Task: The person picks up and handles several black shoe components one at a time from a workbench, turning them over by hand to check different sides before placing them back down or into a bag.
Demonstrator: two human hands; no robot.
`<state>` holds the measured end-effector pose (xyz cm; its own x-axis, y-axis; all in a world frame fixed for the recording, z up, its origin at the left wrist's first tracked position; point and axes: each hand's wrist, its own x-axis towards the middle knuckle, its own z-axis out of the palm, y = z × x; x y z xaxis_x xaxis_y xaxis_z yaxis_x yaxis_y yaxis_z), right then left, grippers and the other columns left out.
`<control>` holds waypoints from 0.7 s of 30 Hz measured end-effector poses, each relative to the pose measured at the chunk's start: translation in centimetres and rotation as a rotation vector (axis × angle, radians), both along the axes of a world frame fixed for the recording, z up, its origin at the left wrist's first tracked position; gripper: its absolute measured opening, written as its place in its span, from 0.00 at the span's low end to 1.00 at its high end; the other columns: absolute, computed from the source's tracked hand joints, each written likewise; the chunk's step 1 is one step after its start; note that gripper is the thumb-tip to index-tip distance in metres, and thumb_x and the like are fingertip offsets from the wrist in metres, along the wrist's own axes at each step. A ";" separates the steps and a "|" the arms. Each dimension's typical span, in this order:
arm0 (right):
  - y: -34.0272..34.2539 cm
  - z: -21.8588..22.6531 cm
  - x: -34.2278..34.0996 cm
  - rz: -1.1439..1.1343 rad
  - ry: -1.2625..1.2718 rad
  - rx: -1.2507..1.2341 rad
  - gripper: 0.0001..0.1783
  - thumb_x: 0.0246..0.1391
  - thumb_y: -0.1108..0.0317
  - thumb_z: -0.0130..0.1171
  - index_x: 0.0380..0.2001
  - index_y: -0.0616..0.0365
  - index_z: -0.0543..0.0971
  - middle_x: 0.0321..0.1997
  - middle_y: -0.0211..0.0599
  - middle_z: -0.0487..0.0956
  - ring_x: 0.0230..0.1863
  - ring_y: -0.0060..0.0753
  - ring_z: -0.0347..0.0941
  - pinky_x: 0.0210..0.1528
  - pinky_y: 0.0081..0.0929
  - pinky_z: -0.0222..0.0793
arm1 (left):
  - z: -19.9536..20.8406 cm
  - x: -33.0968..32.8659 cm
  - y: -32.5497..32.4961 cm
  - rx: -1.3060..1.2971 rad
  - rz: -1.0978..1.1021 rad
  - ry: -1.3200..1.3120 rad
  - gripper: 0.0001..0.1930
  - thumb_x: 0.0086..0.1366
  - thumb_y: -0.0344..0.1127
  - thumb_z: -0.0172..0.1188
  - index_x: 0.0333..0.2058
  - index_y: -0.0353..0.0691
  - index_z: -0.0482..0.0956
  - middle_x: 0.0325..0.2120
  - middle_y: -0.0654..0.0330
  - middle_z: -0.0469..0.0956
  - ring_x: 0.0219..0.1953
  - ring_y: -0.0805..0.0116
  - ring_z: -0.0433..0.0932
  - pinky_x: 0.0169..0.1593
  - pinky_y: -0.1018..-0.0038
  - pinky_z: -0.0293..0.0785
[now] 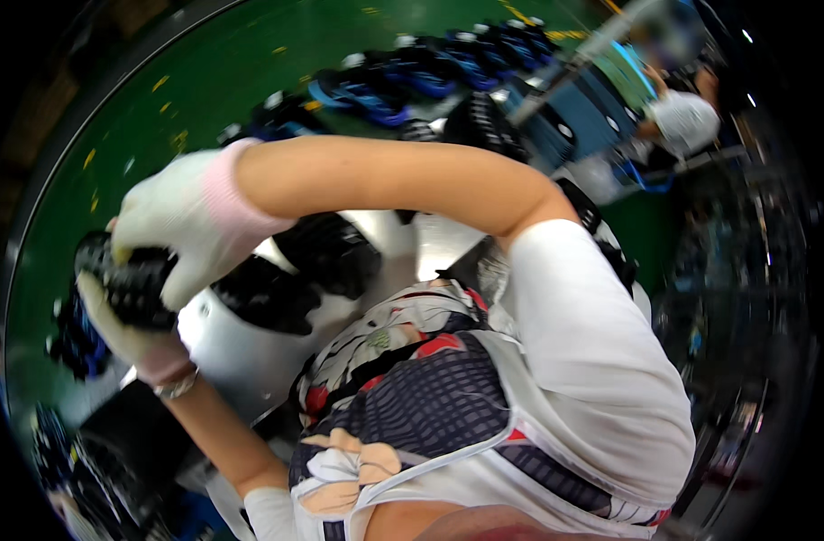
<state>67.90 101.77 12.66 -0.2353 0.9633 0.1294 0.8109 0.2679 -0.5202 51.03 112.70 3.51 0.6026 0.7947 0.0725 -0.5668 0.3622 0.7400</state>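
A black shoe sole [137, 293] with a studded, lugged underside is held up at the left, between both of my gloved hands. My right hand [173, 216], in a white knit glove with a pink cuff, reaches across from the right and grips its upper side. From below, my left hand [128, 334], gloved too and with a bracelet at the wrist, closes on its lower edge. Part of the sole is hidden behind the fingers. Beside the hands, more black soles [326, 257] lie on a shiny metal tabletop [236, 352].
Beyond the table, a row of blue and black shoes [421, 72] stands along a green surface [214, 63] with yellow marks. Blue-grey panels [574, 117] are at the upper right, near another person in white [682, 122]. More dark shoes [78, 338] sit at the left.
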 end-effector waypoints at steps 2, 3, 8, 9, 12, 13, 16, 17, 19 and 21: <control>1.5 -1.1 -1.3 -0.048 0.030 -0.020 0.27 0.43 0.52 0.62 0.41 0.62 0.79 0.32 0.52 0.80 0.38 0.52 0.77 0.43 0.38 0.73 | -0.4 -0.4 0.4 0.082 0.075 -0.062 0.24 0.70 0.50 0.47 0.51 0.34 0.71 0.46 0.54 0.75 0.48 0.62 0.75 0.53 0.65 0.73; 2.3 -1.5 -1.8 -0.059 0.093 -0.141 0.26 0.46 0.51 0.61 0.40 0.63 0.79 0.31 0.53 0.80 0.35 0.52 0.78 0.39 0.39 0.73 | -0.9 -0.5 0.4 0.122 0.165 0.011 0.22 0.70 0.49 0.47 0.50 0.35 0.72 0.46 0.55 0.76 0.48 0.63 0.75 0.54 0.65 0.72; 4.0 -2.8 -4.6 -0.133 0.006 -0.253 0.28 0.52 0.45 0.56 0.33 0.66 0.77 0.28 0.54 0.79 0.33 0.55 0.77 0.38 0.39 0.73 | -3.5 -1.5 -0.1 -0.050 0.426 0.119 0.22 0.68 0.54 0.52 0.43 0.39 0.73 0.36 0.57 0.77 0.38 0.66 0.76 0.44 0.70 0.76; 4.3 -2.9 -5.1 -0.108 -0.001 -0.220 0.27 0.52 0.46 0.55 0.30 0.66 0.77 0.27 0.54 0.79 0.32 0.55 0.77 0.38 0.40 0.73 | -3.9 -1.8 -0.1 -0.126 0.355 -0.005 0.22 0.67 0.56 0.54 0.41 0.40 0.73 0.34 0.57 0.77 0.36 0.67 0.77 0.42 0.71 0.77; 5.3 -3.1 -6.0 -0.101 -0.109 -0.230 0.27 0.53 0.46 0.54 0.29 0.64 0.77 0.27 0.53 0.79 0.32 0.54 0.77 0.38 0.41 0.73 | -4.6 -2.6 0.5 -0.160 0.209 -0.168 0.21 0.68 0.54 0.53 0.42 0.39 0.73 0.35 0.59 0.77 0.35 0.67 0.78 0.41 0.71 0.79; 5.8 -3.2 -6.0 -0.117 -0.152 -0.263 0.26 0.53 0.46 0.53 0.29 0.64 0.77 0.27 0.53 0.79 0.32 0.54 0.77 0.38 0.41 0.73 | -4.8 -2.9 0.9 -0.149 0.172 -0.158 0.21 0.69 0.53 0.52 0.42 0.39 0.73 0.36 0.59 0.77 0.36 0.67 0.78 0.42 0.71 0.79; 7.2 -3.2 -5.2 -0.158 -0.278 -0.316 0.27 0.54 0.45 0.51 0.29 0.63 0.77 0.27 0.52 0.79 0.32 0.54 0.77 0.38 0.42 0.74 | -5.9 -3.3 2.6 -0.048 0.136 0.140 0.25 0.72 0.53 0.45 0.48 0.34 0.73 0.39 0.58 0.78 0.38 0.68 0.79 0.43 0.72 0.78; 7.5 -3.3 -4.8 -0.168 -0.311 -0.298 0.27 0.55 0.45 0.50 0.29 0.63 0.77 0.27 0.51 0.79 0.32 0.53 0.78 0.38 0.42 0.74 | -6.6 -3.5 3.0 -0.006 0.110 0.258 0.26 0.72 0.54 0.43 0.48 0.33 0.72 0.40 0.58 0.78 0.38 0.69 0.79 0.43 0.72 0.78; 8.2 -3.6 -3.9 -0.222 -0.430 -0.354 0.26 0.54 0.46 0.51 0.30 0.62 0.78 0.28 0.50 0.80 0.32 0.53 0.78 0.39 0.43 0.74 | -8.2 -3.8 4.0 0.085 0.128 0.592 0.26 0.70 0.53 0.46 0.47 0.33 0.76 0.37 0.54 0.79 0.39 0.65 0.79 0.43 0.70 0.76; 8.9 -4.2 -3.1 -0.253 -0.528 -0.365 0.25 0.54 0.47 0.51 0.30 0.62 0.78 0.28 0.50 0.80 0.33 0.53 0.78 0.40 0.44 0.74 | -10.0 -2.9 4.9 0.597 0.315 0.780 0.21 0.67 0.45 0.53 0.49 0.33 0.75 0.41 0.48 0.78 0.44 0.54 0.78 0.50 0.67 0.73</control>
<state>64.78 110.71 8.49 0.0601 0.9571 -0.2834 0.9950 -0.0800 -0.0591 48.10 117.57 -6.45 0.4217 0.8876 0.1852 0.1430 -0.2668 0.9531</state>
